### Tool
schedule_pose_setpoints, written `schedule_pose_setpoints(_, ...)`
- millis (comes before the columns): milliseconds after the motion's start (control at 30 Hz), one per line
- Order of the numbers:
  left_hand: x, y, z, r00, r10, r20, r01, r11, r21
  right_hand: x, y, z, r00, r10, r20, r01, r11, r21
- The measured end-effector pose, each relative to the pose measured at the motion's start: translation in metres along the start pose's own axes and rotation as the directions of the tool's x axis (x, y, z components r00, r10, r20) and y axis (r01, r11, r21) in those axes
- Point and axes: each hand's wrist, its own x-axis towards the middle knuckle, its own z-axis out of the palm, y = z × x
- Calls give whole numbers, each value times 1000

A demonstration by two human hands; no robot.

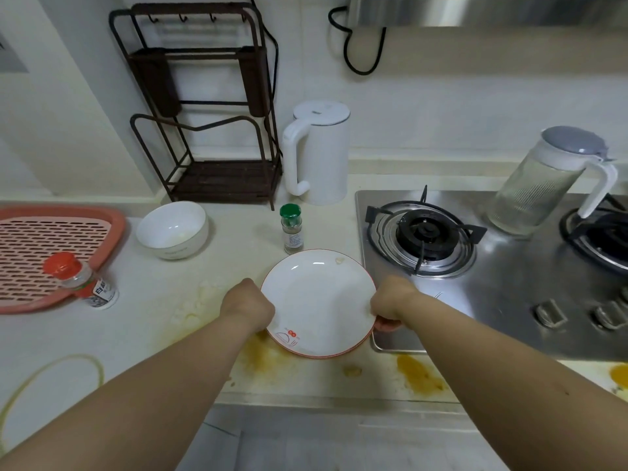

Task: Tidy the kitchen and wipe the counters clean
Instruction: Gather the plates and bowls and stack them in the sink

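Both hands are gripping a white plate [317, 300] with a red rim: the left hand [249, 305] is curling around its left edge, the right hand [390, 305] around its right edge. It's sitting just above the counter [142, 334], beside the stove [509, 277], over yellow spills [419, 373]. A white bowl [172, 230], 2 little bottles and a kettle [317, 153] are standing behind.

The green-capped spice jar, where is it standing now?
In the head view, the green-capped spice jar stands upright on the counter, between the kettle and the plate.
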Motion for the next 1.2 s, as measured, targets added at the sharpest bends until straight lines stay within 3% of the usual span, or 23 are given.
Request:
schedule_pose_setpoints(200, -10, 9, -7, 999, 2, -35, -4, 998, -62, -11, 10, -6, 998, -44, -53, 36, 989, -142)
schedule_pose_setpoints(300, -18, 34, -11, 985, 163, -60, -166, 984, -57, -22, 20, -25, 993, -54, -102, 51, 998, -37)
schedule_pose_setpoints(400, -33, 75, -7, 936, 351, -2, -350, 933, -77, -39, 40, -53, 987, -39, -156, 37, 999, -14)
schedule_pose_setpoints(533, -69, 129, 12, 859, 508, 68, -488, 851, -192, -60, 82, -94, 971, 8, -239, -8, 1000, -1)
schedule_pose_setpoints(833, -166, 265, 65, 663, 727, 178, -677, 684, -270, -100, 203, -191, 926, 91, -367, -45, 990, 132)
schedule_pose_setpoints(1033, -239, 363, 132, 604, 762, 233, -688, 647, -329, -114, 310, -263, 917, 170, -360, -90, 969, 228)
schedule_pose_setpoints(1200, -308, 455, 199, 521, 792, 317, -713, 608, -349, -130, 423, -340, 889, 273, -368, -104, 903, 417)
